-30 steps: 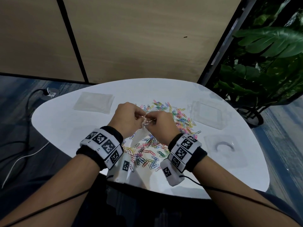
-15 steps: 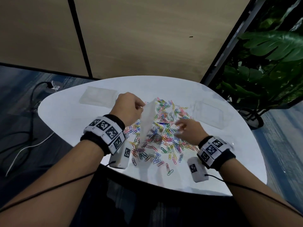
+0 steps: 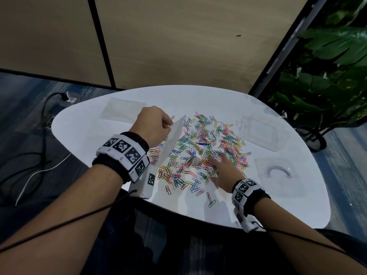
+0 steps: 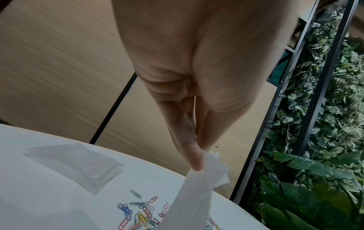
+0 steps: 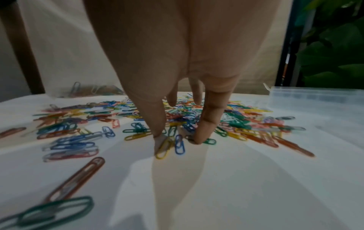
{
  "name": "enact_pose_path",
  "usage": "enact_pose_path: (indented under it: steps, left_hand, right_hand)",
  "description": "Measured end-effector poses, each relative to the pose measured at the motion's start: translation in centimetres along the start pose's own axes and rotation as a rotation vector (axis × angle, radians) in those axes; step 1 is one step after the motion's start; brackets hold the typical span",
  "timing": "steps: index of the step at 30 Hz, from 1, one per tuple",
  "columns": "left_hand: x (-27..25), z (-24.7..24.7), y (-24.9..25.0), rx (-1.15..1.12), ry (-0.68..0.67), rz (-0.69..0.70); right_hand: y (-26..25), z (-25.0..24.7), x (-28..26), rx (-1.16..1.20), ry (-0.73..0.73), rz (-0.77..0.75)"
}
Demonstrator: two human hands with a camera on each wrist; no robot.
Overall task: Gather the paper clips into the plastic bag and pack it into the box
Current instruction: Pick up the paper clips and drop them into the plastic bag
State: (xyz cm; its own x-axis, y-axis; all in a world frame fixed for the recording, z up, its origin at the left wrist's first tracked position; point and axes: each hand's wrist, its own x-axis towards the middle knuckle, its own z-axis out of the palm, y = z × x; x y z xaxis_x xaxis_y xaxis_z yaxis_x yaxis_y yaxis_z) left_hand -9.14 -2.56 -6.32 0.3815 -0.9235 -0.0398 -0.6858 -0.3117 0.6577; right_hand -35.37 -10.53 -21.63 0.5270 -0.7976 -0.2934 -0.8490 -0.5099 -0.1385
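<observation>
Translucent plastic is hanging from the left hand (image 3: 153, 126), whose thumb and fingertips (image 4: 194, 157) are pinching the crumpled top edge of a thin clear plastic bag (image 3: 171, 138); the bag is drooping down toward the near left part of a glossy white rounded table (image 3: 89, 135), its lower end reaching the left fringe of the clips. The right hand (image 3: 223, 171) is spreading wide and holding nothing, its straight fingers (image 5: 208, 124) pressing their tips down onto a loose heap of small multicoloured paper clips (image 3: 206, 143) that is covering the middle of the table. A few stray clips are lying apart from the heap toward the near edge, among them a green one (image 3: 212, 203) closest to the person. Beyond the right hand, toward the far right edge, a clear rectangular plastic box (image 3: 260, 133) is sitting open-side up, well apart from the bag. Nearer on the right edge, a flat clear plastic lid (image 3: 278, 171) with a curved mark on it is lying beside the heap. At the far left edge a stack of flat clear plastic bags (image 3: 119, 110) is resting. Both wrists are wearing white bands printed with black square markers (image 3: 127, 151). Off the table's right side, large green leaves of a potted plant (image 3: 327, 66) are showing, and tan wall panels (image 3: 178, 46) are standing behind the far edge.
</observation>
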Motion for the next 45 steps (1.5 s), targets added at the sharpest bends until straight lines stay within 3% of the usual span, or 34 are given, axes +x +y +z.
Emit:
enact_pose_path:
  steps: [5,10,17,21,24,27,30,32,40,45]
  left_hand:
    - [0.3,-0.2,-0.5,0.01,-0.014,-0.017]
    - [0.3,0.3,-0.5,0.023,-0.025,0.007]
    - [0.1,0.5,-0.2,0.036,-0.033,0.025]
    - [0.2,1.0,0.1,0.037,-0.029,0.04]
    - [0.3,1.5,0.3,-0.002,-0.043,0.036]
    - [0.0,2.2,0.8,-0.027,-0.074,0.06]
    - [-0.2,2.6,1.2,-0.057,-0.082,0.076]
    - [-0.2,2.7,1.3,-0.076,-0.074,0.082]
    - [-0.4,2.6,1.2,-0.054,-0.094,0.101]
    - [-0.6,2.4,1.3,-0.049,-0.141,0.101]
  right_hand:
    - [-0.7,0.6,1.6,-0.096,0.087,-0.132]
    - [-0.2,-0.1,2.5,-0.002,0.145,-0.03]
    - [0.9,-5.9,2.2,0.717,0.238,0.28]
    - [-2.6,-10.4,1.7,1.591,0.132,0.161]
    - [-6.5,-12.7,0.7,1.752,0.033,-0.007]
    - [-9.3,-12.4,0.1,1.623,0.069,-0.095]
    - [-10.0,-11.0,0.3,1.026,0.291,-0.122]
    - [-10.1,-10.7,0.4,0.762,0.365,-0.15]
    - [-10.1,-10.3,0.9,0.413,0.355,-0.218]
    - [-9.9,-11.3,0.7,0.349,0.205,-0.324]
